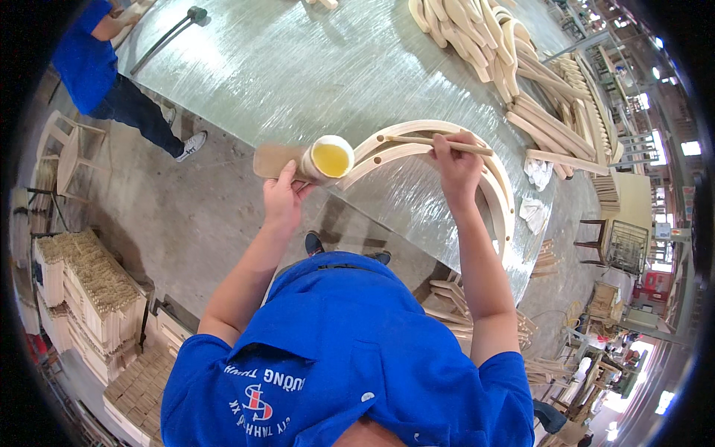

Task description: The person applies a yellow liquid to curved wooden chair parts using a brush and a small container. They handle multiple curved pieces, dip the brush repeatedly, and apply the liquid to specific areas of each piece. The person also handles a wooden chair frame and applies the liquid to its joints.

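My left hand is closed around a white cup of yellow liquid. A flat brown piece juts out to the left of the cup; whether the two are joined I cannot tell. Between the fingers of my right hand is a thin wooden stick. Its left end lies close to a round hole in a curved wooden piece. This pale arc, with several dark holes, rests on the table, and a second curved strip runs along its inner side.
The table has a shiny film-like surface. Curved wooden parts are heaped at the far right, near crumpled white cloths. Another person stands at the far left. Stacked wood and a chair frame stand on the left floor.
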`<state>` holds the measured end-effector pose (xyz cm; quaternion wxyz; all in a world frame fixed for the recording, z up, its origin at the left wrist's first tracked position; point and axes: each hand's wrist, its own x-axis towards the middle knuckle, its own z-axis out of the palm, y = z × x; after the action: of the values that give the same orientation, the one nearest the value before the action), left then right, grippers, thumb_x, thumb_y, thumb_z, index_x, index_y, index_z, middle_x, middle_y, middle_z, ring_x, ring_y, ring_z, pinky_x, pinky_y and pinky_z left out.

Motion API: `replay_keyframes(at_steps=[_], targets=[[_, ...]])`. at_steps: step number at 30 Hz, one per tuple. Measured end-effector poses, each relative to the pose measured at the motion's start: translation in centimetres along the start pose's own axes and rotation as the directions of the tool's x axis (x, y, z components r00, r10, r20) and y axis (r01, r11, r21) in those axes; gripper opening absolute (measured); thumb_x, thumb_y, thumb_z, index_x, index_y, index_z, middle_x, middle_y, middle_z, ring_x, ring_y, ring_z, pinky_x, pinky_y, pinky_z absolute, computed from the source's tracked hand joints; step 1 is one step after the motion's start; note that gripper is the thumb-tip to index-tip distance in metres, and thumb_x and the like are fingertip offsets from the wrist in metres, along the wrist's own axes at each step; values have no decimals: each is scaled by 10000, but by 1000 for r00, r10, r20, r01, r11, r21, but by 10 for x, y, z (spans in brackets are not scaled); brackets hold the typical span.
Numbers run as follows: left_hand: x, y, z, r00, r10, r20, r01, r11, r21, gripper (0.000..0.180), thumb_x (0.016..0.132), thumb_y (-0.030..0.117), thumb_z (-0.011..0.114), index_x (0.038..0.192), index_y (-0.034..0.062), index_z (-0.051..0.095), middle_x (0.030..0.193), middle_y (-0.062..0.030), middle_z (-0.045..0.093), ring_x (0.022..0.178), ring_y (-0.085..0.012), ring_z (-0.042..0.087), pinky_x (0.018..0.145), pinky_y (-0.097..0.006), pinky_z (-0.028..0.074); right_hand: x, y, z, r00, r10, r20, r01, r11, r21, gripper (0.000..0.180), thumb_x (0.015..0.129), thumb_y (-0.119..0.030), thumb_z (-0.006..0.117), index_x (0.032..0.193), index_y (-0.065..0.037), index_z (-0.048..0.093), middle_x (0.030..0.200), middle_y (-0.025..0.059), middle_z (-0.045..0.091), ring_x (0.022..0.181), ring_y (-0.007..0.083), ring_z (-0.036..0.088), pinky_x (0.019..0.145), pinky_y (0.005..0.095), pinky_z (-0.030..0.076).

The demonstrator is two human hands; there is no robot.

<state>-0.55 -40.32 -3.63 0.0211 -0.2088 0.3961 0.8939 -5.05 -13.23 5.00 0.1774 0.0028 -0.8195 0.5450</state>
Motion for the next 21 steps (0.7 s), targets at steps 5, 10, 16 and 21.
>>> replay_keyframes(at_steps=[5, 10, 16, 21], targets=[[-7, 2, -24, 1000, 5, -23, -6, 1000, -23, 276, 939, 168, 476, 1181, 35, 481, 1087, -100, 609, 935, -218, 631, 776, -397, 547, 14, 1, 21, 971, -203, 124, 224, 955, -193, 225, 829, -173, 659, 745, -8, 532, 591, 95, 540, 529, 163, 515, 531, 290, 433], [-13, 6, -33, 998, 7, -68, -8, 1000, -21, 284, 942, 175, 474, 1189, 35, 470, 1112, -105, 601, 943, -226, 629, 802, -427, 536, 22, 8, 32, 958, -208, 197, 261, 918, -300, 237, 844, -189, 641, 743, -9, 525, 585, 105, 531, 522, 207, 522, 527, 324, 434], [-15, 10, -41, 997, 21, -70, -24, 999, -31, 276, 943, 185, 478, 1176, 37, 476, 1109, -103, 604, 946, -225, 626, 796, -413, 533, 29, 19, 41, 930, -238, 280, 324, 890, -320, 218, 848, -180, 629, 756, -13, 525, 572, 117, 523, 516, 233, 528, 525, 333, 431], [-14, 12, -47, 992, 18, -122, -18, 1000, 3, 259, 943, 197, 484, 1151, 43, 496, 1074, -91, 613, 926, -212, 628, 791, -393, 530, 35, 15, 47, 943, -193, 272, 273, 916, -295, 216, 843, -159, 623, 748, -12, 497, 567, 143, 517, 514, 285, 527, 528, 344, 429]])
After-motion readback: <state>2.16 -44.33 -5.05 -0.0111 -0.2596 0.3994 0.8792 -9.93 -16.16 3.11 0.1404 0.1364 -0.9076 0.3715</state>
